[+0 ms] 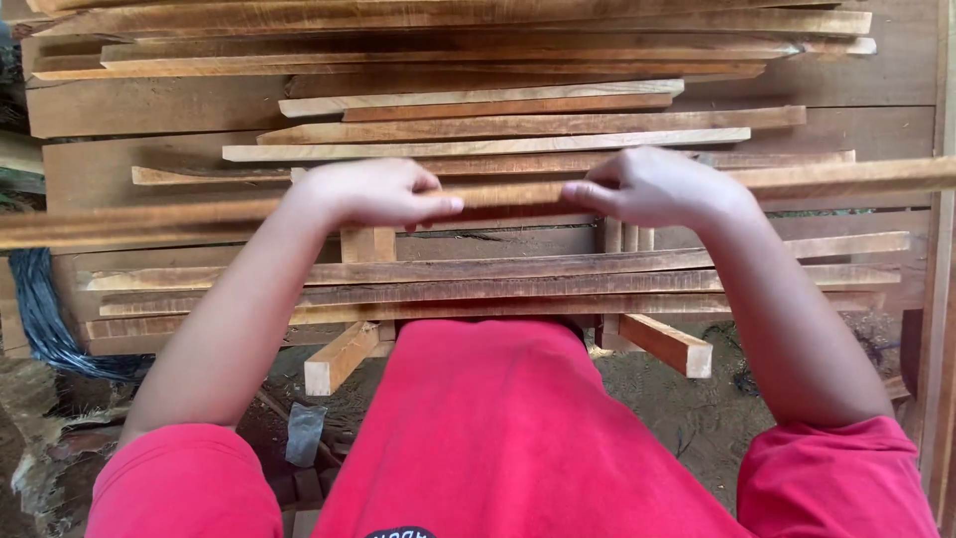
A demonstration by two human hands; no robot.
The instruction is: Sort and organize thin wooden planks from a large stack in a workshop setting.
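Fingers of both hands, left hand (373,192) and right hand (647,185), clasp a blurred wooden slat (508,193), ends cropped.

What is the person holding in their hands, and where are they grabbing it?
A long thin wooden strip. The left hand and right hand both grip it near its middle, and its ends stick out far to each side.

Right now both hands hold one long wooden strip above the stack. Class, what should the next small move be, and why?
Probably lower the strip flat onto the stack. Left hand and right hand each have a closed grip on it near its middle, holding it level and roughly parallel with the strips below, so a short drop should set it alongside them without turning it.
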